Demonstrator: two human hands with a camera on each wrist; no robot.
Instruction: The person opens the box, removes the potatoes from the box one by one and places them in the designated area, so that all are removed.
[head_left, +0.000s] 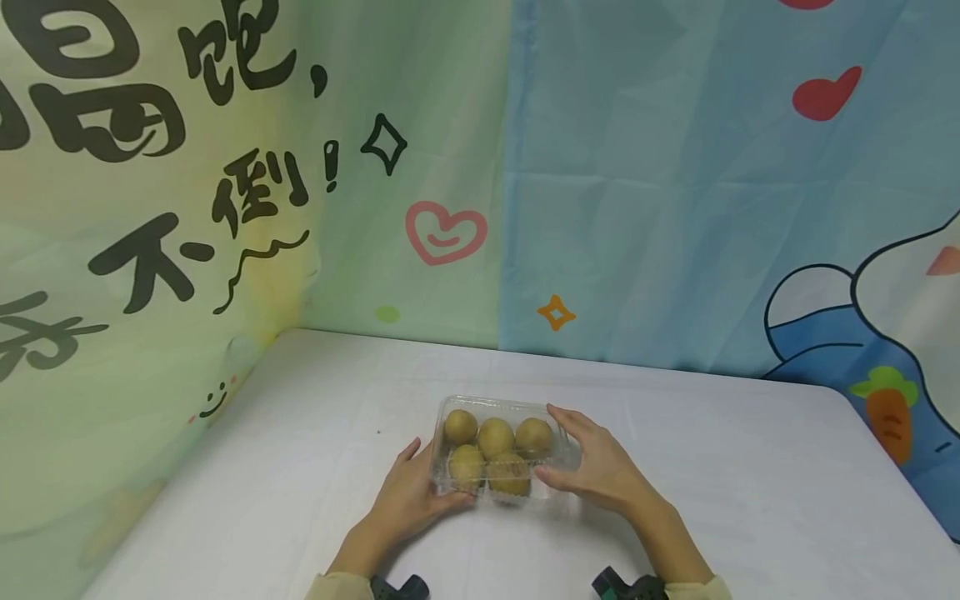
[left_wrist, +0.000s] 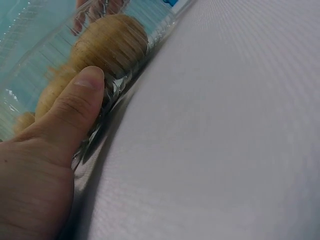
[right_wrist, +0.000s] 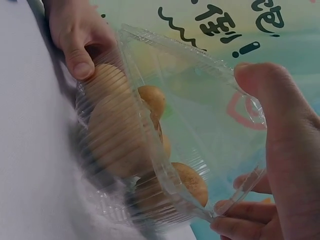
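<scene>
A clear plastic clamshell box with several round yellow-brown fruits in it is at the middle of the white table. My left hand grips the box's left end, and in the left wrist view its thumb lies along the ribbed side wall. At the other end my right hand holds the clear lid. The right wrist view shows that lid standing tilted up from the ribbed base, my thumb on one edge and my fingers on the opposite edge. The fruits sit in the base, blurred behind the ribbed plastic.
White cloth covers the table around the box. A printed curtain hangs along the back and left, with dark lettering, hearts and a carrot drawing. Dark straps with devices are on both wrists, below pale sleeves.
</scene>
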